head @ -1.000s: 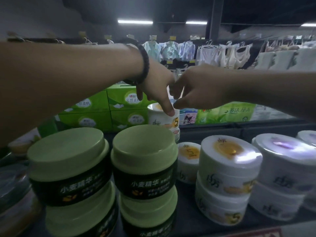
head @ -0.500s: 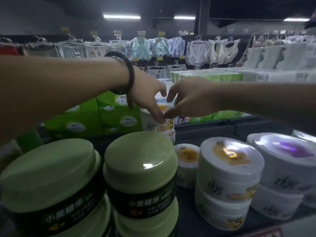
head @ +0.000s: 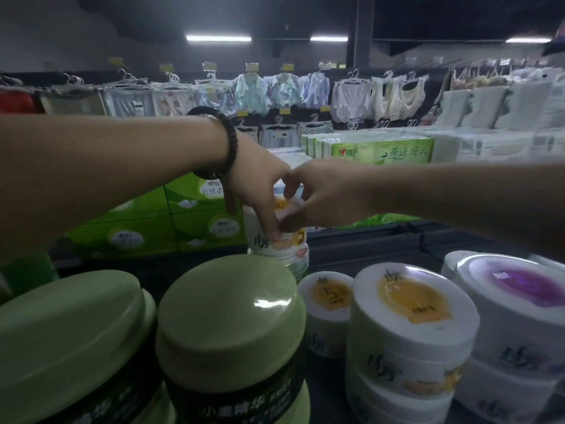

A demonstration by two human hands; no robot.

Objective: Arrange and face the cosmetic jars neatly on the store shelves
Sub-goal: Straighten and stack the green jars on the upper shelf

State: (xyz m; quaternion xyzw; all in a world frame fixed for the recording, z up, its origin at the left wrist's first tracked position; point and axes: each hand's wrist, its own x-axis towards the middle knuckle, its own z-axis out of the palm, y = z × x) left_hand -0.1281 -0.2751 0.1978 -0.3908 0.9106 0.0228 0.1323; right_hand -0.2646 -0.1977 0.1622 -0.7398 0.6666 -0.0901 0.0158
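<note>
A dim store aisle lay ahead of you, with garments point(head: 275, 90) hung along the back at twelve o'clock. On the dark shelf point(head: 382, 249), your left hand point(head: 260, 185) and right hand point(head: 330, 194) both gripped the orange-labelled jar point(head: 295, 238), fingers curled over its lid and sides. It sat upright on a second jar point(head: 287, 260), at twelve o'clock from the nearest green-lidded jar point(head: 229, 307). Stacked white jars point(head: 412, 332) stood at four o'clock.

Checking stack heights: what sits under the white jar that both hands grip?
Another white jar sits directly beneath the gripped jar, held by the left hand and right hand. Only its top edge shows; the green lid in front covers whatever is lower.
</note>
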